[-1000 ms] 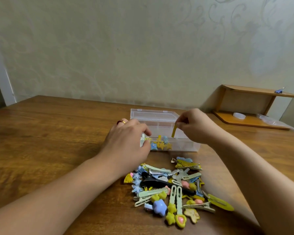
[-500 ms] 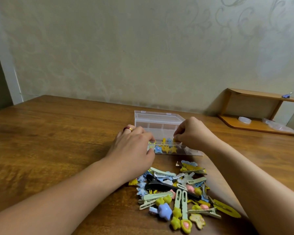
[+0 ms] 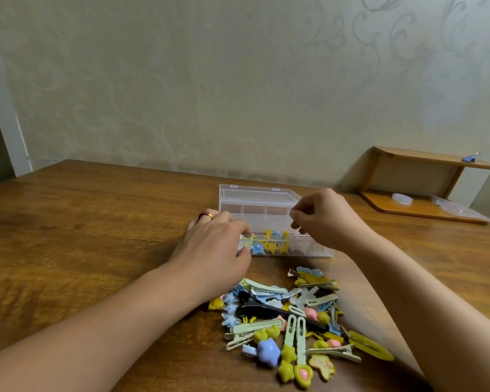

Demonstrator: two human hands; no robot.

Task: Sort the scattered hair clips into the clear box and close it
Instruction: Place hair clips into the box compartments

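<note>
Hands: two, both above the table [image 3: 82, 222], each near the box [image 3: 266, 210].
Left hand [image 3: 212, 250]: rests at the left end of the box, fingers curled against its front corner; a ring [image 3: 205, 215] on one finger. Whether it really grips the box wall, I cannot tell.
Right hand [image 3: 326, 219]: hovers over the right part of the box, thumb and fingertips pressed together; no clip visible between them.
Box: one, clear, with dividers, lid open and standing behind it. It stands in the middle of the table, just behind the pile [image 3: 292, 321].
Clips in box [image 3: 269, 244]: about five or six, yellow and blue stars, in the front left compartments; the right compartments look bare.
Pile: one loose heap of clips, too many and too overlapped for an exact count, between the two forearms; one long black clip [image 3: 269, 308] among green, yellow and blue ones.
Open room: wide bare wood left of the left arm; right of the box also free.
Shelf [image 3: 425, 185]: one, wooden, at far right against the wall.
Writing: none readable.
</note>
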